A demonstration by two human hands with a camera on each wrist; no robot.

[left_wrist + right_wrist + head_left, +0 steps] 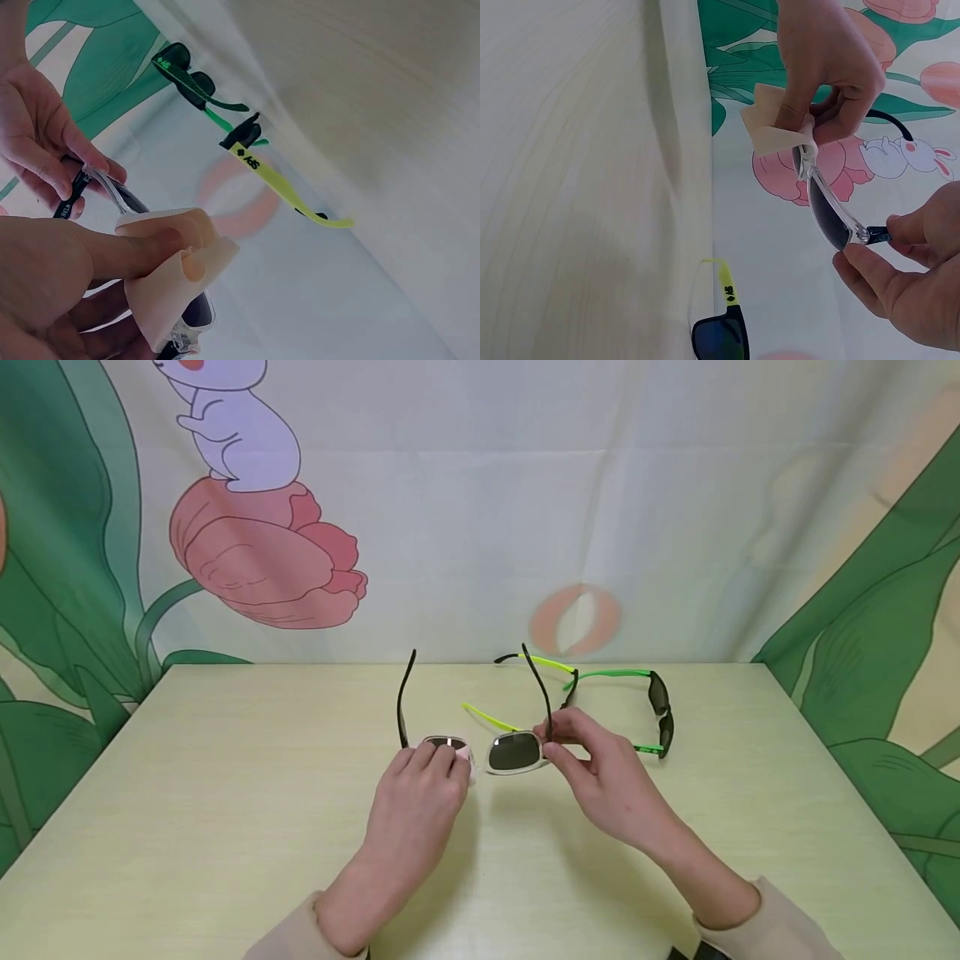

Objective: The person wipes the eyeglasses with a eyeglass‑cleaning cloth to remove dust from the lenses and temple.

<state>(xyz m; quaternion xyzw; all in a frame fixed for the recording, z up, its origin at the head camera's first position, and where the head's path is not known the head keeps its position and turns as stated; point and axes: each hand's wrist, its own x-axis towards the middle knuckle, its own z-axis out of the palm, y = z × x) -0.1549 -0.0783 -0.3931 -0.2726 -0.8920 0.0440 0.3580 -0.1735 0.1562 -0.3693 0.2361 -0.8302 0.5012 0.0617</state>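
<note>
A pair of sunglasses [514,752] with a clear frame, dark lenses and black temples is held above the table, temples unfolded and pointing away. My right hand [611,777] pinches it by the hinge corner at the right. At the other lens, my left hand [420,802] holds a pale pink cloth [180,270] folded around the lens, thumb on one side and fingers on the other. In the right wrist view the cloth [769,124] sticks out past the left thumb. Part of the left lens is hidden by fingers and cloth.
Behind the right hand, sunglasses with yellow temples [491,718] rest on the table [225,793]. Sunglasses with green temples [660,714] stand to their right. A printed curtain [465,510] hangs along the table's back edge.
</note>
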